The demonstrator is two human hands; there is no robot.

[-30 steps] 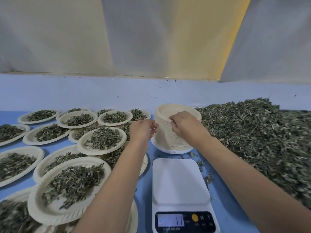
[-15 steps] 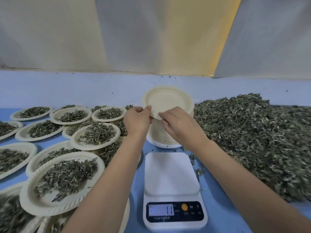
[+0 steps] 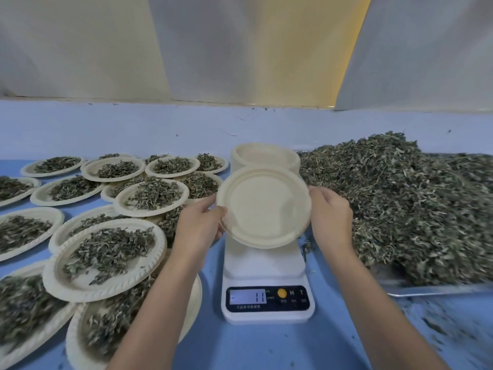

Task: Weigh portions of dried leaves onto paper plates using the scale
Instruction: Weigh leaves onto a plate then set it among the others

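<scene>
A blue table [image 3: 266, 348] is carrying everything, running back to a pale blue wall strip under hanging light sheets. On the right, a big heap of dried leaves [image 3: 400, 209] is lying on a metal tray [image 3: 426, 289], with loose bits spilling onto the table in front of it. On the left, many filled plates [image 3: 106, 257] are sitting in overlapping rows, each one holding a portion of leaves, some resting on the rims of others. In the middle, a white scale [image 3: 266, 276] is standing near the front edge, its display [image 3: 248, 296] showing a minus sign and 11, with an orange button beside it. Behind the scale, a stack of empty plates [image 3: 266, 154] is standing just beside the heap. An empty plate [image 3: 264, 206] is being held above the far end of the scale platform, tilted toward the camera; whether it is touching the platform cannot be told. The left hand [image 3: 200, 222] is gripping the plate's left rim, thumb on top. The right hand [image 3: 330, 212] is gripping the right rim, fingers curling behind it.
</scene>
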